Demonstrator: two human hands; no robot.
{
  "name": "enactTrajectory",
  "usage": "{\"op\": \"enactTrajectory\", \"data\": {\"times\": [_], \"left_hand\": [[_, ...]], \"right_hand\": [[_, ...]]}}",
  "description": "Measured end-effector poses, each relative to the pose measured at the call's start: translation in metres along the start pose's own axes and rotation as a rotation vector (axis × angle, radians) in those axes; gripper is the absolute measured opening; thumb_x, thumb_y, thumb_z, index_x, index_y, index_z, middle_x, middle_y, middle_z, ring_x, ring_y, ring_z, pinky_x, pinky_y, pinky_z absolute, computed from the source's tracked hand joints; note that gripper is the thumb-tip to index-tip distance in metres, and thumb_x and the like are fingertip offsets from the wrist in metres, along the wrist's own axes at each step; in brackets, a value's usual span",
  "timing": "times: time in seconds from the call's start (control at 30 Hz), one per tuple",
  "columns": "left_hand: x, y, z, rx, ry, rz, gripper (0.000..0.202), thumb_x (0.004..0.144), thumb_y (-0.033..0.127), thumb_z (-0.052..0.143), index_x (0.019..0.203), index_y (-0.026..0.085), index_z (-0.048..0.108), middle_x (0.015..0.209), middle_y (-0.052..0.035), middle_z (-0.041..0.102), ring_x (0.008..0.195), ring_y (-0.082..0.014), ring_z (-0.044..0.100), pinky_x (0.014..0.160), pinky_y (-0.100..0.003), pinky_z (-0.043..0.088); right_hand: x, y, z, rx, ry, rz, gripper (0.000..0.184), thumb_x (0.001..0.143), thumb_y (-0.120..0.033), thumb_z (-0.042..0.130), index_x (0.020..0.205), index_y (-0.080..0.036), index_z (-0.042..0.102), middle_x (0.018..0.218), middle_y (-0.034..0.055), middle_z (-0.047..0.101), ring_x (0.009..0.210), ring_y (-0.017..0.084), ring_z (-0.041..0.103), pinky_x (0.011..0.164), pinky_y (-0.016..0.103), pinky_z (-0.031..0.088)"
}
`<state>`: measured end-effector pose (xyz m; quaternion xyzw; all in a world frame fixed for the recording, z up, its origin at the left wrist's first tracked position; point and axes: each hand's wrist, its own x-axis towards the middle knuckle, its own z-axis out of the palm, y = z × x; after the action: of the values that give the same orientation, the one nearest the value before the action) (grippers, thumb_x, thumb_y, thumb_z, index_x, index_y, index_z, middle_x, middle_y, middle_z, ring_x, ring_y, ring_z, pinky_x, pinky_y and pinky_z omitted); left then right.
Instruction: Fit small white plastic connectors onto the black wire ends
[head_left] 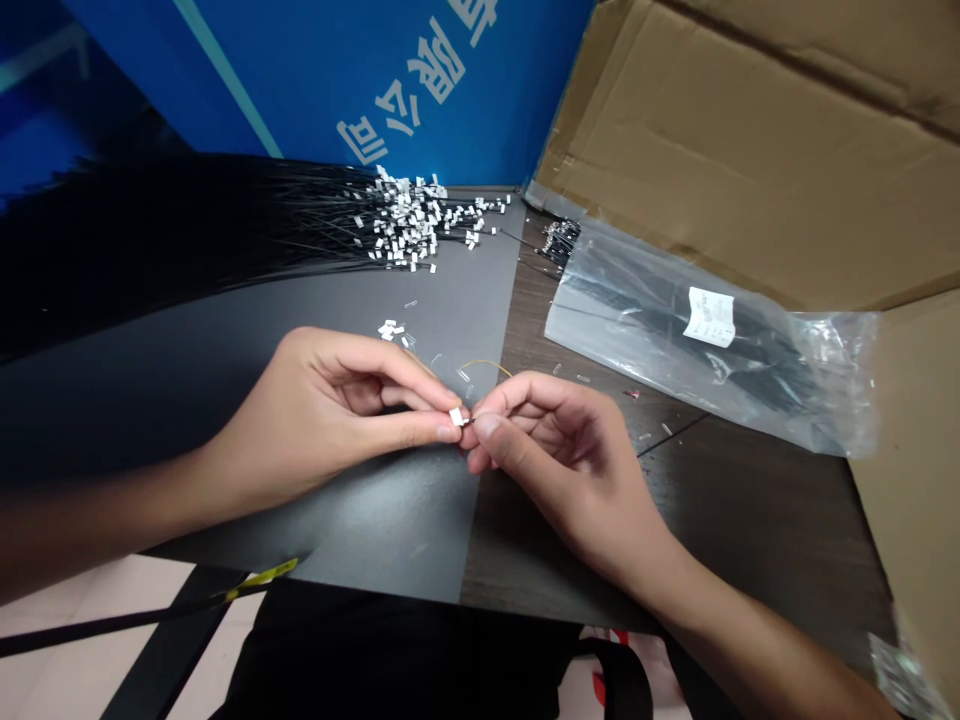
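My left hand (341, 405) pinches a small white connector (456, 416) between thumb and forefinger. My right hand (559, 450) meets it fingertip to fingertip, pinching the end of a thin yellow wire (486, 364) that loops up behind the fingers. The wire's tip touches the connector. Both hands hover over the seam between a grey mat (315, 310) and the dark wooden table (750, 500).
A bundle of black wires with white connectors (409, 220) fans out at the back. A few loose connectors (390, 329) lie near my left hand. A clear plastic bag of black wires (712, 345) lies at right, beside cardboard (750, 130). A blue panel (337, 70) stands behind.
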<state>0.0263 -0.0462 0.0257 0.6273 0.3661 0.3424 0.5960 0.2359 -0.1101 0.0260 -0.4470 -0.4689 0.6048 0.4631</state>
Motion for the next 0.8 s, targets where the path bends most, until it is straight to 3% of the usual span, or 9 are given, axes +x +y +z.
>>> {"op": "enactTrajectory", "data": {"times": [0.3,0.57,0.8], "left_hand": [[0.0004,0.0004,-0.0002,0.027,0.004,0.031,0.022,0.078,0.006,0.092,0.077,0.028,0.090,0.081,-0.0002,0.088,0.072,-0.0178,0.085,0.071,-0.018,0.069],[-0.0031,-0.0009,-0.0014,0.021,-0.005,0.028,0.026,0.079,0.004,0.090,0.082,0.030,0.091,0.084,0.0008,0.088,0.076,-0.0154,0.085,0.074,-0.015,0.068],[-0.0031,-0.0022,-0.0022,0.037,-0.012,0.029,0.025,0.080,0.005,0.091,0.082,0.030,0.091,0.084,0.0010,0.088,0.078,-0.0148,0.085,0.075,-0.014,0.068]], "right_hand": [[-0.0003,0.0002,0.0001,-0.005,0.000,-0.005,0.012,0.091,-0.023,0.085,0.086,-0.018,0.075,0.077,0.0006,0.078,0.069,0.011,0.072,0.068,0.023,0.059],[-0.0004,-0.0005,0.0009,-0.063,-0.006,0.002,0.018,0.091,-0.031,0.085,0.085,-0.020,0.072,0.075,0.0015,0.077,0.069,0.014,0.072,0.069,0.027,0.060],[-0.0013,-0.0025,0.0004,-0.081,-0.011,0.001,0.016,0.089,-0.026,0.084,0.083,-0.020,0.070,0.075,0.0016,0.074,0.069,0.013,0.066,0.065,0.026,0.053]]}}
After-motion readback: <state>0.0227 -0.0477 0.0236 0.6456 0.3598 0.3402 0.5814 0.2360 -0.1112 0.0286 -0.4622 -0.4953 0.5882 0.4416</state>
